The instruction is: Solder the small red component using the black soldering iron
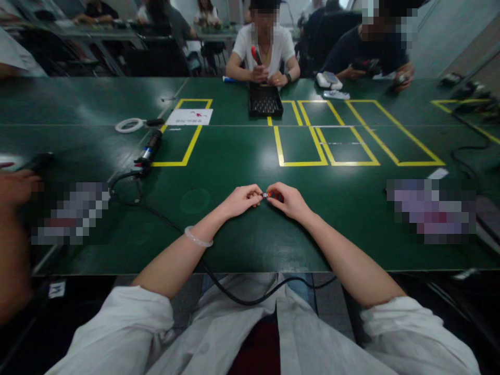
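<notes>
Both my hands rest on the green table, close together in front of me. My right hand is closed around a small red and black part with a silvery tip. My left hand pinches that tip from the left with thumb and fingertips. A pale bangle circles my left wrist. The part is too small to name.
A black cable runs from an electric screwdriver across the table and over its front edge. Yellow tape boxes mark the middle. A black tray, a white tape roll and a paper sheet lie further back. People sit opposite; another person's hand is at left.
</notes>
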Motion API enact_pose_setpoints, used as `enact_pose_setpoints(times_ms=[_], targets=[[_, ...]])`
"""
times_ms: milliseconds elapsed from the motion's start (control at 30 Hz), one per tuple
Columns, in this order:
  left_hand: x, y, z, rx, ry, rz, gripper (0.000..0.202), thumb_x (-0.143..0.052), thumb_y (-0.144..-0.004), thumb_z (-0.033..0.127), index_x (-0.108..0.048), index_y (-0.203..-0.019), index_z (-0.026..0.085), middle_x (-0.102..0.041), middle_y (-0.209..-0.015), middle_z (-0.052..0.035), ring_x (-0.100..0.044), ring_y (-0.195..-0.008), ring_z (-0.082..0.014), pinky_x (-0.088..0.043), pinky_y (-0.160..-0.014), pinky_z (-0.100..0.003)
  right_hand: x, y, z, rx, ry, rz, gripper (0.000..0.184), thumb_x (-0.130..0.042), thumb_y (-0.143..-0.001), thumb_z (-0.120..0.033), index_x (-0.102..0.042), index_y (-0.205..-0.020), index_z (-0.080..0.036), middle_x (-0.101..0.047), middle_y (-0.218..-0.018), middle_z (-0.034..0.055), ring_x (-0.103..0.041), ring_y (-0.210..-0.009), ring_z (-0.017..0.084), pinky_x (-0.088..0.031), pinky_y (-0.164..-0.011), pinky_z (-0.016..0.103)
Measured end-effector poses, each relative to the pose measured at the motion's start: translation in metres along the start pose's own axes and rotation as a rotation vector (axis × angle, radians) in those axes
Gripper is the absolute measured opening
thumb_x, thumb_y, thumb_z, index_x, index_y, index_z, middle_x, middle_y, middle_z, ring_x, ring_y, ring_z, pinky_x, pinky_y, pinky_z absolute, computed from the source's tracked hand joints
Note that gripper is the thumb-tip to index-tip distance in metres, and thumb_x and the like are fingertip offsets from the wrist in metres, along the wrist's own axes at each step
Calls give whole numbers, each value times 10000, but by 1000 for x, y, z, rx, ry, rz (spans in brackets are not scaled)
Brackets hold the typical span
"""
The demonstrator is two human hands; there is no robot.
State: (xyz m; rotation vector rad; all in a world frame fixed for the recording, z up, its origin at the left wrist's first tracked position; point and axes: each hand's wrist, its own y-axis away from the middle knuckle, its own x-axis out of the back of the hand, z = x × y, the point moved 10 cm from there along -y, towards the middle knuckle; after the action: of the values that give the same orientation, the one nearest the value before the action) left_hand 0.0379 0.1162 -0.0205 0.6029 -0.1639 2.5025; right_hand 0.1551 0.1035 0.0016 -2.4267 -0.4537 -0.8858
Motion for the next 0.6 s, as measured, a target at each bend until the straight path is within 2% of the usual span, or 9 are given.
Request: enact_pose_setpoints(times_ms=[100, 200, 267, 367, 500, 600], targets=[[8, 2, 2, 3, -51, -7, 335, -519, -904, 449, -623, -979, 140, -660, -825, -49, -615, -742, -148, -472, -699, -258, 0, -1, 7, -41, -76, 6, 126, -615, -880, -264, -612, -983, -191, -660, -860, 23, -560, -684, 131, -429, -649, 250], [43, 2, -5, 19, -240, 109, 359, -474, -931, 465, -641, -1008, 156, -671, -895, -57, -620, -816, -169, -477, -774, -291, -2, -2, 14, -98, -162, -2, 136, -632, -862, -276, -604, -962, -188, -642, -787, 3, -537, -630, 118, -419, -615, 242], [79, 3, -16, 57, -431, 219, 367, -462, -936, 457, -652, -1046, 164, -661, -992, -74, -614, -893, -192, -477, -839, -324, -3, -2, 17, -130, -206, -3, 145, -635, -856, -288, -594, -953, -190, -629, -756, -5, -533, -617, 116, -418, -606, 241], [146, 14, -39, 196, -722, 385, 407, -489, -924, 440, -621, -1188, 160, -578, -1233, -129, -562, -1112, -262, -450, -967, -391, -4, -2, 18, -148, -235, -8, 150, -628, -852, -297, -592, -951, -190, -622, -752, -5, -536, -615, 116, -422, -604, 244], [239, 53, -71, 492, -989, 606, 575, -544, -902, 418, -472, -1382, 110, -422, -1440, -197, -434, -1277, -359, -378, -1057, -473, -5, 0, 18, -159, -244, -25, 160, -623, -854, -299, -599, -965, -187, -627, -756, -1, -545, -627, 119, -428, -612, 247], [292, 89, -94, 693, -1066, 666, 705, -599, -888, 427, -370, -1428, 36, -382, -1474, -225, -394, -1296, -364, -357, -1064, -493, -6, 0, 19, -161, -247, -30, 165, -624, -852, -296, -598, -972, -185, -629, -765, 0, -546, -632, 119, -428, -614, 245]])
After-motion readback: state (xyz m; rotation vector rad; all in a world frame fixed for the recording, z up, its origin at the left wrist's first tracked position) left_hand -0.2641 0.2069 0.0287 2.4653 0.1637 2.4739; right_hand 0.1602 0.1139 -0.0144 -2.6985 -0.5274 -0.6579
